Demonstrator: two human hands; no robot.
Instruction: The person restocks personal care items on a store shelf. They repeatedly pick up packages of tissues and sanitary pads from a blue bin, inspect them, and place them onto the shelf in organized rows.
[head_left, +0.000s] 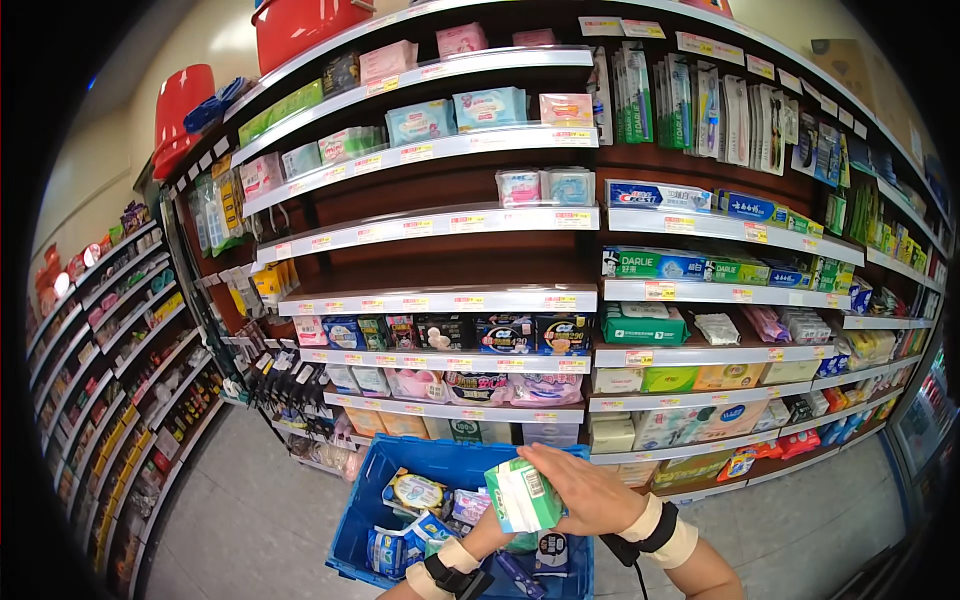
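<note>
A green and white package (523, 495) with a printed code on it is held over a blue plastic crate (346, 517). My right hand (581, 491) lies along its right side, fingers stretched over the top edge. From the lower left my left hand (491, 531) reaches to the same package, its fingers mostly hidden behind it. Inside the crate are blue packs (388, 551), a yellow and white pack (417, 491), a pink-purple pack (471, 506), a dark pack (553, 553) and a slim purple pack (520, 574). Both wrists wear straps.
Shelves of sanitary pads (491, 109) rise in front, with price labels on their edges. Toothbrushes (679, 97) and boxed toothpaste (658, 196) stand to the right, tissue packs (670, 379) lower down. Another stocked shelf unit (112, 390) runs along the left. Grey floor tiles (240, 495) surround the crate.
</note>
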